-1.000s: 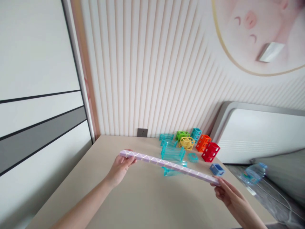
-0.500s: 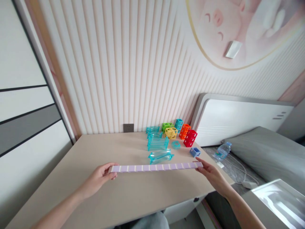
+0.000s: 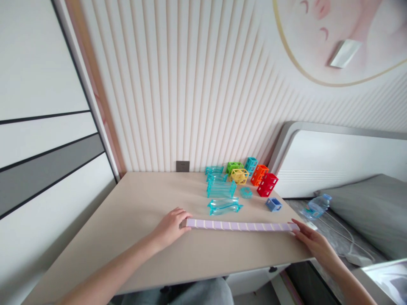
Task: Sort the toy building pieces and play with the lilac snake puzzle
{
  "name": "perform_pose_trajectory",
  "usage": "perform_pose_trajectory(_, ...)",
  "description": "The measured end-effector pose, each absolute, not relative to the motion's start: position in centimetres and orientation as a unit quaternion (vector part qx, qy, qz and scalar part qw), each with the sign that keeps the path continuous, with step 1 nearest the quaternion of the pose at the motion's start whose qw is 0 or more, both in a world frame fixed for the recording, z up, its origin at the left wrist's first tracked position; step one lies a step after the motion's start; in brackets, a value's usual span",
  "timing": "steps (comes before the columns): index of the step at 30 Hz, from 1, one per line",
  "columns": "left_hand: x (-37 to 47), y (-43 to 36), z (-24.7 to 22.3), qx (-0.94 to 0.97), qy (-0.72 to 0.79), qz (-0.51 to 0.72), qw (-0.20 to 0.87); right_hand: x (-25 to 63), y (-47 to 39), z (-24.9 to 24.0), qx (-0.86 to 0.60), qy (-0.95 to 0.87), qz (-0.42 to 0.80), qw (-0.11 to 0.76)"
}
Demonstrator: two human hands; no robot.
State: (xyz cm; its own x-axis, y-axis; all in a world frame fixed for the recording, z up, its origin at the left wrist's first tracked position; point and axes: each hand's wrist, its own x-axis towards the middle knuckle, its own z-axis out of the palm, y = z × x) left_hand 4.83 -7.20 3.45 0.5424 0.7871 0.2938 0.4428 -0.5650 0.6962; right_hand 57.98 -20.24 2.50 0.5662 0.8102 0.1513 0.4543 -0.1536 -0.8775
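Note:
A long, narrow lavender bar (image 3: 241, 225) with evenly spaced white cross lines spans the gap between my hands, low over or on the desk near its front. Its left end is pinched by my left hand (image 3: 170, 228), fingers behind and thumb in front. At the other end, my right hand (image 3: 310, 237) holds the tip between thumb and fingers. Just beyond the bar lies a clear turquoise plastic piece (image 3: 225, 206). A small blue open-frame block (image 3: 274, 204) sits behind the right end. I cannot tell whether the bar touches the desk.
Further back are more turquoise pieces (image 3: 221, 188), a turquoise ring (image 3: 246, 192), and yellow (image 3: 239, 176), green (image 3: 234, 167), orange (image 3: 259, 175) and red (image 3: 267, 184) frame blocks. Right of the desk (image 3: 149, 190) lie a plastic bottle (image 3: 317, 206) and a grey pillow (image 3: 365, 207).
Both hands have carried the lavender bar to the right across the desk, so it lies further right relative to the turquoise pieces. The camera view has turned slightly left.

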Motion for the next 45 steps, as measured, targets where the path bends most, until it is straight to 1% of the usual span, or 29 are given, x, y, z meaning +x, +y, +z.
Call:
perform_pose_trajectory(3,5.9,-7.1,3.0,0.841,0.363,0.293,0.275,59.2,-20.1,2.3,-0.739,-0.428,0.219,0.472)
perform_pose_trajectory(7,7.1,-7.2,2.6,0.847,0.363,0.277,0.271,60.3,-20.0,2.1,-0.747,-0.465,0.203,0.431)
perform_pose_trajectory(9,7.1,-7.4,2.4,0.851,0.367,0.270,0.263,60.2,-20.3,2.1,-0.761,-0.501,0.142,0.388)
perform_pose_trajectory(12,6.4,-7.6,2.1,0.853,0.367,0.261,0.262,58.6,-20.8,1.9,-0.773,-0.537,0.008,0.338)
perform_pose_trajectory(15,5.4,-7.6,1.8,0.859,0.350,0.252,0.277,54.8,-21.4,1.8,-0.729,-0.609,-0.082,0.302)
perform_pose_trajectory(17,5.0,-7.6,1.6,0.869,0.337,0.243,0.271,51.4,-21.5,1.8,-0.685,-0.672,-0.105,0.262)
perform_pose_trajectory(19,5.1,-7.7,1.4,0.884,0.327,0.233,0.240,47.7,-21.3,2.1,-0.643,-0.728,-0.101,0.218)
perform_pose_trajectory(22,5.9,-8.3,1.3,0.908,0.310,0.218,0.178,42.7,-20.4,2.6,-0.596,-0.776,-0.096,0.184)
perform_pose_trajectory(25,7.0,-9.2,1.5,0.928,0.285,0.204,0.125,39.3,-19.3,3.0,-0.564,-0.805,-0.072,0.167)
perform_pose_trajectory(28,7.9,-9.8,1.6,0.936,0.279,0.196,0.088,37.9,-18.6,2.9,-0.544,-0.824,-0.037,0.153)
perform_pose_trajectory(31,8.2,-10.0,1.6,0.935,0.283,0.197,0.078,38.8,-18.6,2.5,-0.553,-0.822,0.003,0.136)
perform_pose_trajectory(35,8.0,-9.8,1.3,0.935,0.286,0.194,0.085,43.4,-19.7,1.6,-0.611,-0.782,0.032,0.118)
perform_pose_trajectory(41,7.9,-9.5,1.0,0.932,0.284,0.207,0.090,51.1,-21.8,0.3,-0.748,-0.655,-0.013,0.107)
perform_pose_trajectory(45,8.9,-9.6,1.4,0.937,0.283,0.188,0.085,52.9,-22.1,0.2,-0.782,-0.614,-0.027,0.100)
